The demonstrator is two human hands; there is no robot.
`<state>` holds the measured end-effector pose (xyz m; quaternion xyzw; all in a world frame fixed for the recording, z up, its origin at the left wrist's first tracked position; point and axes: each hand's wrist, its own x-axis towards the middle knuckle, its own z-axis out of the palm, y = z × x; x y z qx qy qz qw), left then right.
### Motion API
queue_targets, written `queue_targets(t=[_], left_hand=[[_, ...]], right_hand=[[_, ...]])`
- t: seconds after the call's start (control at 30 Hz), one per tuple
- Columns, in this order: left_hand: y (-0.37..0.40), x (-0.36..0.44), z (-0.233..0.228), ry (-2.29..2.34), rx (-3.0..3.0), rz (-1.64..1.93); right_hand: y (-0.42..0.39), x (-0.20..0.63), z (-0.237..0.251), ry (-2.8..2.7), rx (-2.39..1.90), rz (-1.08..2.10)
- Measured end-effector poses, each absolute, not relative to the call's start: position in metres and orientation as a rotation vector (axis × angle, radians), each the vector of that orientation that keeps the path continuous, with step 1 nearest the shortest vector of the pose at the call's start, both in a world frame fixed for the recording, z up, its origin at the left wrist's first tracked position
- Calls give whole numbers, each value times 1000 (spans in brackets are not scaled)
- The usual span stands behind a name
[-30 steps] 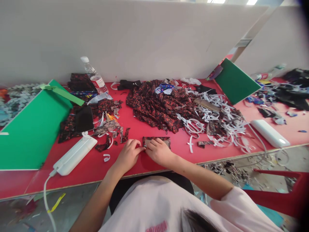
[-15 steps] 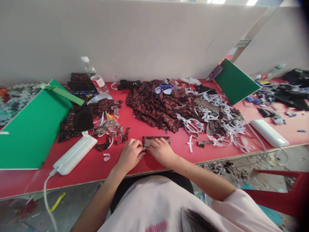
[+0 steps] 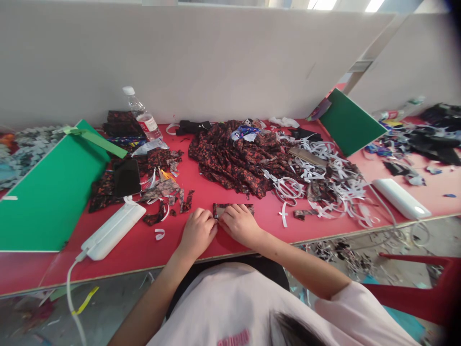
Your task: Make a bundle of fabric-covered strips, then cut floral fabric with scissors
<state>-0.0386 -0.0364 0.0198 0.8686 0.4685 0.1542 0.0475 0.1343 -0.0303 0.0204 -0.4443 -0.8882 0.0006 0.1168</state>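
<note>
Close to the front edge of the red table lies a small folded piece of dark floral fabric, partly covered by my fingers. My left hand is closed at its lower left corner, thumb and fingertips pinched together. From the right, my right hand bends over the same piece, its fingertips pressed on the cloth beside the left hand's. The exact grip under the fingertips is hidden. Beyond both hands spreads a large heap of dark red-and-black floral fabric.
White ribbon strips tangle at right. Left of my hands are fabric scraps, a black phone and a white power bank with a cable. A water bottle leans behind. Green boards flank the spot; a grey partition stands behind.
The camera view has shifted slightly. My left hand has tilted a little, its fingers more gathered; the right hand and the fabric piece are nearly where they were.
</note>
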Motion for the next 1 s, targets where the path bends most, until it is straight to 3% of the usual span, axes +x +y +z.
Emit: queue_targets(t=[0.73, 1.0], left_hand=[[-29, -49, 24, 1355, 2450, 479], [-31, -53, 22, 1392, 2425, 556]], right_hand=[[-29, 128, 20, -2697, -947, -200], [-27, 122, 15, -2595, -1240, -48]])
